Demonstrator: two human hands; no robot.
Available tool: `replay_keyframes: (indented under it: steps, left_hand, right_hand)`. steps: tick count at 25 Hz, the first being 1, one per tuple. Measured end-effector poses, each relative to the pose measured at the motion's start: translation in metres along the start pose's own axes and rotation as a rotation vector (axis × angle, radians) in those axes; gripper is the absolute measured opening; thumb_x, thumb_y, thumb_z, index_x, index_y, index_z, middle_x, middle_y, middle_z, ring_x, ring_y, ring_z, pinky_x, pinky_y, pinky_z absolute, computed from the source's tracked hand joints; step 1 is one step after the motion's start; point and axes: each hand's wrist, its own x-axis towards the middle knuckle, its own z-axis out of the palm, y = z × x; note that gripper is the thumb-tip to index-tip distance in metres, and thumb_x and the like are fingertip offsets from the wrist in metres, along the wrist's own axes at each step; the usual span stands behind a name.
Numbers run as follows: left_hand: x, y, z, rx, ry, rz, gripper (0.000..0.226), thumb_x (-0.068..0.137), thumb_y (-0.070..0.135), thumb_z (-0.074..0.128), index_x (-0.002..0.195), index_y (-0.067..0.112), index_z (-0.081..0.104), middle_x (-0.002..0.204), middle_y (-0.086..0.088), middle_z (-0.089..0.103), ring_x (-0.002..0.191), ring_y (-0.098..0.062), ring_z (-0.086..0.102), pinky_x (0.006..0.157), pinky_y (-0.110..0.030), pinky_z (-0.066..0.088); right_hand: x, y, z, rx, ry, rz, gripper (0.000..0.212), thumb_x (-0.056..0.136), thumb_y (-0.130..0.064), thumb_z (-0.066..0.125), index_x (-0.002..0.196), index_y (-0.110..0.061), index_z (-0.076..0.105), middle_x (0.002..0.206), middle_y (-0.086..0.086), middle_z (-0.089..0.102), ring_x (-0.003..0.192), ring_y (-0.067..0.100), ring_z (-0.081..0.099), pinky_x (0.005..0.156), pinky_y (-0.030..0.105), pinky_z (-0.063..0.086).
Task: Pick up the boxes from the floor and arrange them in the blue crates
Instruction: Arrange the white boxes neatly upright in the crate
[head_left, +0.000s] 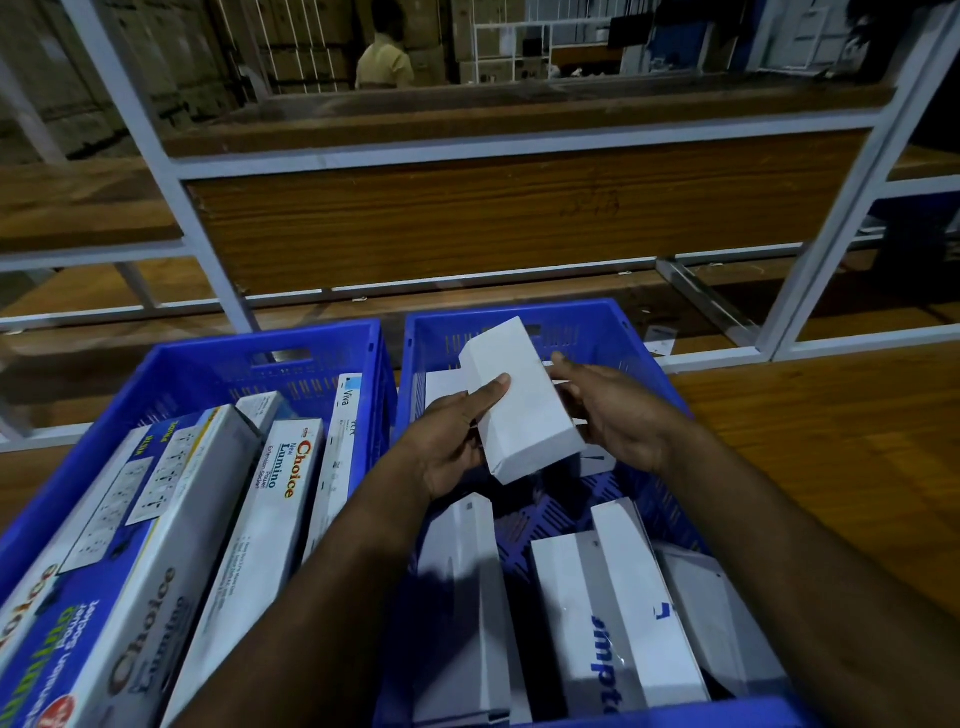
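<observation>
Crates of blue slotted plastic sit side by side under the person's arms: the left blue crate, beyond and to the left of the left hand, is packed with long cardboard boxes, and the right blue crate, directly beneath both hands, holds several white boxes with a patch of bare floor showing between them. Below the left hand lies a long white carton printed "New Choice Lumino" with "Extension Socket" beneath; nearer the wrist a bigger blue-and-grey carton repeats "Choice Lumino". Under the right forearm a white box carries partial blue lettering I cannot read whole. Held above the right crate is a plain white rectangular box, tilted, no writing visible on it. The left hand grips its left edge, thumb laid across the top face and fingers curled beneath; the right hand touches its right side with fingers loosely extended, though how they meet the box is hidden. The step appears to be placing this box; the next move likely calls for turning it to match its neighbours and lowering it into the gap below the hands
</observation>
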Motion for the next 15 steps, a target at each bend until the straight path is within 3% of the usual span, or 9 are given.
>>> replay_keyframes:
  steps: [2,4,6,9,12,13,15]
  left_hand:
    - [0.002,0.000,-0.002,-0.009,0.044,0.024,0.032,0.090,0.030,0.073,0.117,0.014,0.067,0.117,-0.010,0.075,0.109,-0.028,0.070,0.091,-0.042,0.058]
    - [0.002,0.002,-0.004,-0.021,0.101,0.034,0.029,0.090,0.031,0.074,0.112,0.014,0.067,0.112,-0.009,0.076,0.101,-0.026,0.071,0.083,-0.039,0.060]
    - [0.002,0.003,-0.007,-0.022,0.142,0.043,0.031,0.089,0.031,0.075,0.113,0.014,0.067,0.110,-0.008,0.076,0.097,-0.025,0.071,0.083,-0.039,0.060]
    - [0.002,0.002,-0.005,-0.013,0.163,0.043,0.031,0.089,0.030,0.076,0.114,0.013,0.067,0.109,-0.008,0.075,0.095,-0.025,0.070,0.082,-0.039,0.059]
    - [0.001,0.001,-0.004,0.019,0.161,0.031,0.038,0.088,0.031,0.076,0.119,0.011,0.067,0.111,-0.008,0.075,0.095,-0.024,0.070,0.074,-0.035,0.058]
    - [0.001,0.001,-0.004,0.036,0.161,0.027,0.040,0.088,0.031,0.076,0.121,0.010,0.067,0.112,-0.008,0.075,0.095,-0.024,0.070,0.073,-0.034,0.058]
    - [0.002,0.000,-0.005,0.061,0.165,0.021,0.043,0.089,0.031,0.076,0.124,0.009,0.066,0.113,-0.008,0.074,0.095,-0.024,0.070,0.071,-0.033,0.058]
  right_hand:
    - [0.006,0.006,-0.005,0.005,0.063,0.065,0.041,0.105,-0.039,0.040,0.119,-0.010,0.066,0.106,0.011,0.069,0.096,0.029,0.063,0.078,0.037,0.052]
    - [0.007,0.014,-0.008,-0.142,0.097,0.157,0.031,0.105,-0.022,0.040,0.105,-0.005,0.066,0.095,0.014,0.067,0.084,0.026,0.063,0.077,0.039,0.055]
    - [0.011,0.028,-0.011,-0.560,0.033,0.222,0.021,0.101,-0.017,0.047,0.094,-0.006,0.063,0.087,0.010,0.066,0.076,0.022,0.061,0.079,0.040,0.055]
    - [0.017,0.042,-0.004,-1.236,-0.211,0.268,0.039,0.096,-0.046,0.055,0.074,-0.014,0.060,0.078,0.002,0.063,0.073,0.019,0.056,0.074,0.030,0.047]
    - [0.019,0.050,0.010,-1.489,-0.355,0.325,0.054,0.091,-0.058,0.055,0.110,-0.010,0.069,0.119,0.011,0.067,0.104,0.026,0.061,0.099,0.037,0.047]
    - [0.018,0.052,0.015,-1.524,-0.417,0.354,0.052,0.093,-0.056,0.054,0.111,-0.010,0.069,0.124,0.013,0.065,0.103,0.025,0.059,0.104,0.038,0.045]
    - [0.015,0.056,0.024,-1.582,-0.549,0.428,0.053,0.096,-0.054,0.051,0.109,-0.007,0.069,0.109,0.013,0.068,0.091,0.022,0.055,0.102,0.036,0.045]
